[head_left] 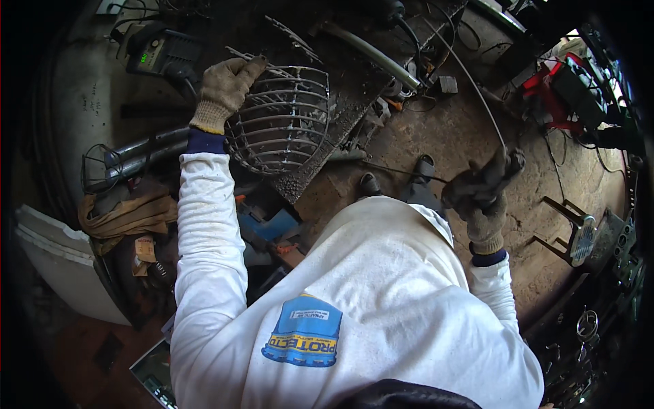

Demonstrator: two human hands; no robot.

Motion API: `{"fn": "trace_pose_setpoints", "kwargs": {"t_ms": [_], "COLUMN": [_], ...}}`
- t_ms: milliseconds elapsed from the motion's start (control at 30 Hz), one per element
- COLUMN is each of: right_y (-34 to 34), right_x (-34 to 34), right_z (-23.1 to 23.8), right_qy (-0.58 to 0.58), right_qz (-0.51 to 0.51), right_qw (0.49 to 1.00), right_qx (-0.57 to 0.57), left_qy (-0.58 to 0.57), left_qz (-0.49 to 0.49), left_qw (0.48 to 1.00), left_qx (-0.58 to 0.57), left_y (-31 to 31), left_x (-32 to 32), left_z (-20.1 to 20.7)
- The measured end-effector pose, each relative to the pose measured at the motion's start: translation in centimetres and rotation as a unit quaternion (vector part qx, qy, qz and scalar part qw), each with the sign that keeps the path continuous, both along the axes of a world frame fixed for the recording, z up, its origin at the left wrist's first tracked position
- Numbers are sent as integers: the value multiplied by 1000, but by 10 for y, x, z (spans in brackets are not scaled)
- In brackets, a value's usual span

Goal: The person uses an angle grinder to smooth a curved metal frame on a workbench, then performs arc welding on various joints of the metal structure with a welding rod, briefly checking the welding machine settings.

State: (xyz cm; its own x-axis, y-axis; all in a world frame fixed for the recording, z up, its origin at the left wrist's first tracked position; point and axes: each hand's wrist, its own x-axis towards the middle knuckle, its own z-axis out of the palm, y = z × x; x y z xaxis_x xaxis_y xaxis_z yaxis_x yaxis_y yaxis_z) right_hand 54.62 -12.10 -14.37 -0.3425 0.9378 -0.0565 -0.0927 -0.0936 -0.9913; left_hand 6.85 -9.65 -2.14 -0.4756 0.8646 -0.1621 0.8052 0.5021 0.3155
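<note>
My left hand [228, 88], in a tan knit work glove, closes on the upper left bars of a curved metal grille [289, 126]. The grille has several bowed crossbars on a central spine and lies at the edge of a dark, dirty worktable [317, 170]. Off to the right, my right hand [484, 187], in a glove with a dark palm side, is closed at the lower end of a long thin pale rod [473, 85]. A thin dark line [405, 172] also reaches that hand from the table side; whether it is held is unclear.
A welding machine [160, 51] with a lit green display stands at the far left. Metal tubes [143, 153] and a brown cloth [126, 215] lie below it. A red-and-black machine [565, 88] and a small metal stand [569, 232] are on the right. Cables cross the floor.
</note>
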Motion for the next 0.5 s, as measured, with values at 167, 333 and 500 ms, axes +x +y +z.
{"fn": "trace_pose_setpoints", "kwargs": {"t_ms": [167, 333, 500], "right_y": [13, 32, 28], "right_x": [18, 7, 12], "right_z": [-32, -18, -23], "right_qy": [136, -97, -44], "right_qz": [32, 137, 91], "right_qw": [979, 986, 995], "right_qx": [-145, 15, -19], "left_qy": [60, 70, 267], "left_qz": [16, 17, -98], "left_qw": [997, 984, 918], "left_qx": [52, 166, 277], "left_y": [-8, -18, -21], "left_x": [15, 23, 22], "left_z": [-5, -18, -14]}}
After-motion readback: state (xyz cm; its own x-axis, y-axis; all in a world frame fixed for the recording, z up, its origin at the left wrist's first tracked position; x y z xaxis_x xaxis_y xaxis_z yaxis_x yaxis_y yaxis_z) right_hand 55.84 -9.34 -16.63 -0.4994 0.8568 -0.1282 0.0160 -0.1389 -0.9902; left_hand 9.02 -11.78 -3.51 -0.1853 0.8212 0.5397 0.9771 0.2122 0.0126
